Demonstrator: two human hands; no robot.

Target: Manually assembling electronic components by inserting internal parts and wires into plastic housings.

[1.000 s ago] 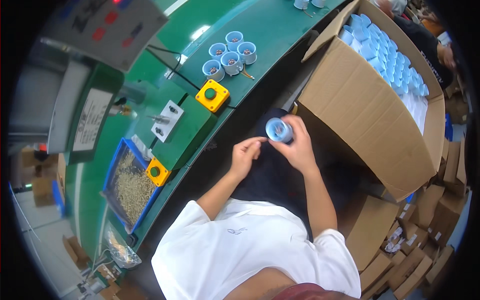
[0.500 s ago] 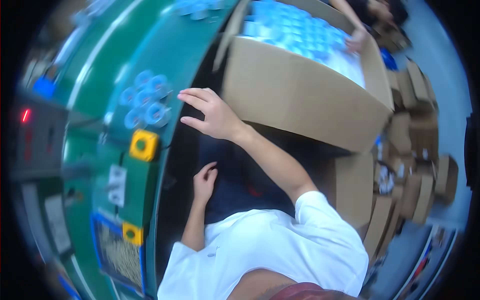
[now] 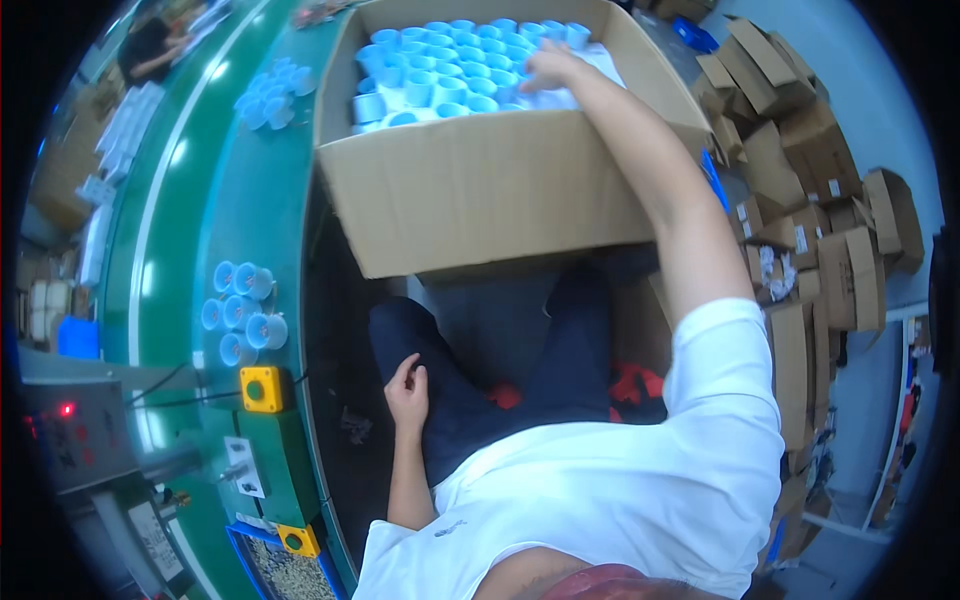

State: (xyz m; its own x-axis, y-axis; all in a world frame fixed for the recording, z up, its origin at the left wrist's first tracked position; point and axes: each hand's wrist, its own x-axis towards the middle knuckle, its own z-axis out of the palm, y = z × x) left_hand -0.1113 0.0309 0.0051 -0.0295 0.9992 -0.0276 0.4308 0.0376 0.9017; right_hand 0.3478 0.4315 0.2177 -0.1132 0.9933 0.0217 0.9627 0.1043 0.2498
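Right hand [image 3: 548, 68] rests fingers-down on blue cups [image 3: 450, 70] in the top-centre cardboard box [image 3: 480, 190], grip indeterminate; left hand [image 3: 407, 392], loosely curled and empty, rests on the thigh.

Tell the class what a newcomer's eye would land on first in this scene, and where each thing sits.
First, the big cardboard box at top centre, packed with rows of light blue cups, with the right hand reaching in among them. Next, the green conveyor belt on the left, carrying a small cluster of blue cups above a yellow push-button box. The left hand rests on the thigh, holding nothing.
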